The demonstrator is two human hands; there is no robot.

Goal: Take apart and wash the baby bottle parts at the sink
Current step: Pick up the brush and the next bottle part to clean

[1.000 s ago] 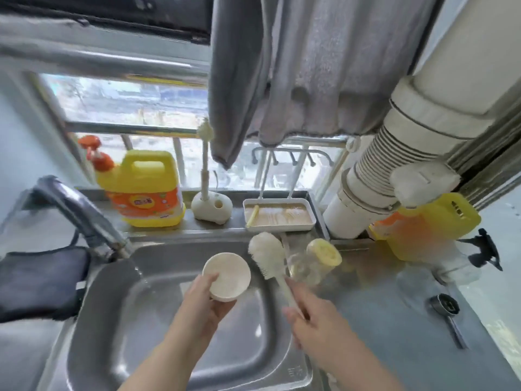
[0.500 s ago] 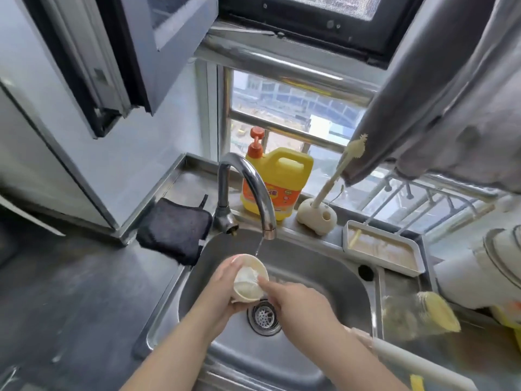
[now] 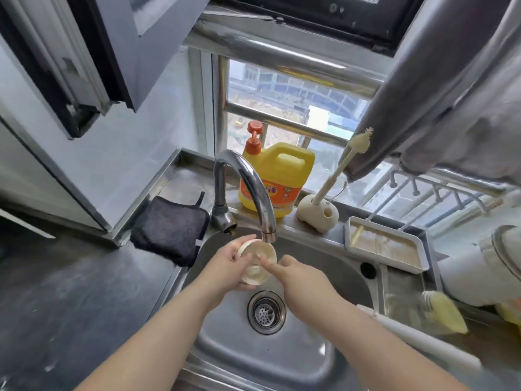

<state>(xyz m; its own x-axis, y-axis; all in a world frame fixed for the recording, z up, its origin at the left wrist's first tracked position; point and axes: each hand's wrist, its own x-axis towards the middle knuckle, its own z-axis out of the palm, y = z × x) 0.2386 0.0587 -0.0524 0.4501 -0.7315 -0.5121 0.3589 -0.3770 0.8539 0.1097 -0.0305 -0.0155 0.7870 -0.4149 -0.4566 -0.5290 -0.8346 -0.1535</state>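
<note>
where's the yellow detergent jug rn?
Head view: the yellow detergent jug stands on the ledge behind the sink, just behind the faucet, left of the cream brush holder.

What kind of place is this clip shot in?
Likely a home kitchen or balcony wash area: a steel sink with a tap, a detergent jug on the ledge, and a window behind.

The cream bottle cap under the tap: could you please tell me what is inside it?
The right hand's fingers reach into the cream bottle cap, which the left hand holds. The fingers cover part of its inside; any water there is unclear.
</note>
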